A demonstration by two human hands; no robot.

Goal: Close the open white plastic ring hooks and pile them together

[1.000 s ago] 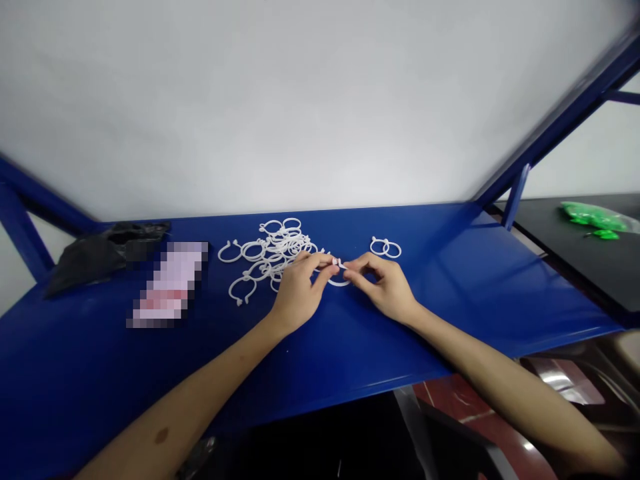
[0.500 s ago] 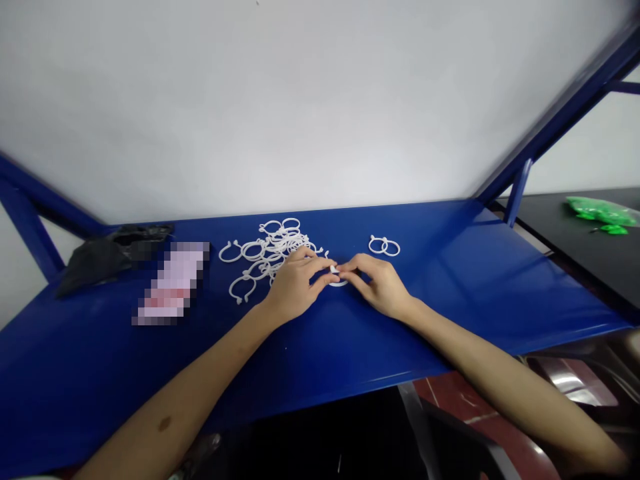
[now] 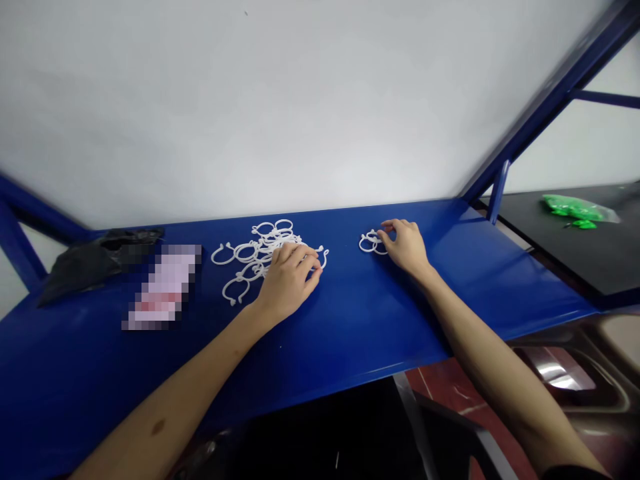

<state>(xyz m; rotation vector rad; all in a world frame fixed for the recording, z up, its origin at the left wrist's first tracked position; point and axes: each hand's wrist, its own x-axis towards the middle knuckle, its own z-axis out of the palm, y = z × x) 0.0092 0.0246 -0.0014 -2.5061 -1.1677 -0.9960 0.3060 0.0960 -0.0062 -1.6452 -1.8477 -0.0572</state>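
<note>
The left hand is resting half-curled on a pile of white plastic rings, and whether it is gripping one cannot be told. The right hand is lightly curved, its fingertips touching two linked rings just beneath it on the blue surface.

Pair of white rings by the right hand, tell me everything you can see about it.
These are two thin white rings, plastic by their look, lying flat and overlapping on the glossy blue metal shelf top, to the right of a larger tangle of similar rings. Small knobbed ends show on them. The fingertips of the person's right hand touch them from the right. Whether they are actually interlocked is too small to tell.
</note>
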